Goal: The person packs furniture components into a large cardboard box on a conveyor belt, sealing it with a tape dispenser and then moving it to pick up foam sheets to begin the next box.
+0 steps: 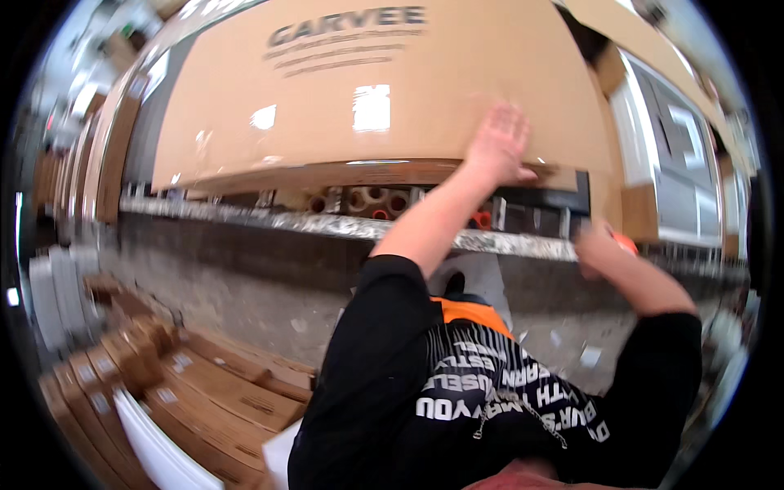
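Observation:
A large brown cardboard box (327, 106) lies on a roller conveyor (318, 222), its broad taped face turned up and dark print near its far edge. My left hand (500, 145) is flat on the right part of this face, fingers stretched out and slightly blurred. Off the box's near right corner, by the conveyor's metal rail, my right hand (600, 247) is closed round an orange object (625, 242). Only a bit of that object shows past the hand, so its kind is hidden.
Right of the box stands a white-framed unit with grey panels (674, 147), with cardboard at its corners. More cardboard boxes (106, 155) stand upright at the left. Lower left, a stack of flat cartons (229, 392) is on the floor beside a white panel (159, 445).

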A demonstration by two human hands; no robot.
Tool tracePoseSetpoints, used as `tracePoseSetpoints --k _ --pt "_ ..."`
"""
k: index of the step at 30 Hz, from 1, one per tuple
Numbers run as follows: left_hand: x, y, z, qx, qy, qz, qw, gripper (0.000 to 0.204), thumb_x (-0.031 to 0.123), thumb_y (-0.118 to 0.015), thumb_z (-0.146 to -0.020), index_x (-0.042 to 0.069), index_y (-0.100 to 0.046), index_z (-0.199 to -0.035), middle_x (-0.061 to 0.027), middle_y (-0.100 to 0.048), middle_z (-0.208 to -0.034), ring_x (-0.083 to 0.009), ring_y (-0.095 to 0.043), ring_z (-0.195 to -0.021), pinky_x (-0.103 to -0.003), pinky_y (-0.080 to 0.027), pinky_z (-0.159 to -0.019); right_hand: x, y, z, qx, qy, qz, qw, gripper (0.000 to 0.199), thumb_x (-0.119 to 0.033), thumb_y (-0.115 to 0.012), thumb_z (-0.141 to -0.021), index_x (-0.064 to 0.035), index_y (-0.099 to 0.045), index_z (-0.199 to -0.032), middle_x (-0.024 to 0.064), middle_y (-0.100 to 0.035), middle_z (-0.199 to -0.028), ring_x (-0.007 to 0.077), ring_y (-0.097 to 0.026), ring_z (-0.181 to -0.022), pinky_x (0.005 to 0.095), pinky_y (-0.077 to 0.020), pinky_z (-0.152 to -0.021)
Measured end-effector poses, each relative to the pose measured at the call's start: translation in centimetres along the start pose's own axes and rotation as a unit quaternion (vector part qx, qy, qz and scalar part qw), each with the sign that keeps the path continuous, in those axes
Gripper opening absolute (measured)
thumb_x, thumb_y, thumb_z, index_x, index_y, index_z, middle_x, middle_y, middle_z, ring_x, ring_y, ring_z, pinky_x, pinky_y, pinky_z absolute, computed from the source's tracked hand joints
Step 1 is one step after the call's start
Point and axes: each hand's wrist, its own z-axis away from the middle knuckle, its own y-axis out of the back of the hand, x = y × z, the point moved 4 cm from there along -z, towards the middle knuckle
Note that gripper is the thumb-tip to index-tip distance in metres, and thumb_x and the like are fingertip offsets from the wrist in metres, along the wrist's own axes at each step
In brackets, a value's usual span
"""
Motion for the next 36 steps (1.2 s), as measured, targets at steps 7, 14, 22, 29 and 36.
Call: tracePoseSetpoints --k 7,14,22,29,36 --pt "-10.9 8.1 14.7 0.010 0.078 -0.147 0.986 0.112 0.068 -0.071 -0.065 0.002 -0.032 -0.147 -0.0185 -0.031 -0.154 -0.0330 -0.035 -0.140 -0.057 -0.021 -0.116 12.6 -2.7 -1.7 0.277 0.033 -0.597 0.752 0.072 -0.023 -0.069 -0.061 0.0007 -0.059 -0.128 0.0152 -0.066 -0.113 0.0248 -0.064 -0.105 0.0355 -0.0478 -0.095" --pt "-28.9 17.8 29.6 0.064 0.106 -0.192 0.974 0.114 0.066 -0.078 -0.057 -0.004 -0.040 -0.139 -0.0210 -0.044 -0.143 -0.0371 -0.044 -0.133 -0.053 -0.031 -0.113 15.9 5.8 -18.4 0.429 0.010 -0.674 0.601 0.061 -0.038 -0.054 -0.084 0.0010 -0.057 -0.131 0.0122 -0.059 -0.129 0.0222 -0.054 -0.119 0.0359 -0.0365 -0.105" --pt "-38.1 15.5 40.6 0.149 0.056 -0.217 0.963 0.104 0.083 -0.049 -0.076 -0.009 -0.058 -0.121 -0.0248 -0.061 -0.124 -0.0446 -0.058 -0.118 -0.055 -0.046 -0.100 10.1 6.7 -17.1 0.340 -0.258 -0.664 0.615 0.047 -0.041 -0.055 -0.094 -0.0024 -0.064 -0.120 0.0084 -0.066 -0.114 0.0145 -0.062 -0.099 0.0287 -0.0477 -0.085" --pt "-54.1 16.4 38.0 0.065 -0.010 -0.095 0.993 0.111 0.066 -0.075 -0.064 0.002 -0.035 -0.145 -0.0192 -0.044 -0.146 -0.0409 -0.040 -0.136 -0.058 -0.027 -0.113 -4.9 9.6 -16.7 0.316 -0.236 -0.756 0.523 0.035 -0.022 -0.069 -0.085 -0.0036 -0.061 -0.113 0.0030 -0.067 -0.099 0.0106 -0.063 -0.085 0.0271 -0.0508 -0.078" --pt "-57.2 14.3 32.6 -0.226 0.297 -0.192 0.907 0.107 0.030 -0.079 -0.061 0.004 -0.025 -0.150 -0.0192 -0.028 -0.155 -0.0421 -0.028 -0.142 -0.052 -0.016 -0.118 -21.9 16.8 -15.8 0.641 -0.175 -0.340 0.665 0.064 -0.013 -0.063 -0.081 -0.0018 -0.039 -0.139 0.0274 -0.036 -0.142 0.0367 -0.046 -0.125 0.0408 -0.0401 -0.103"
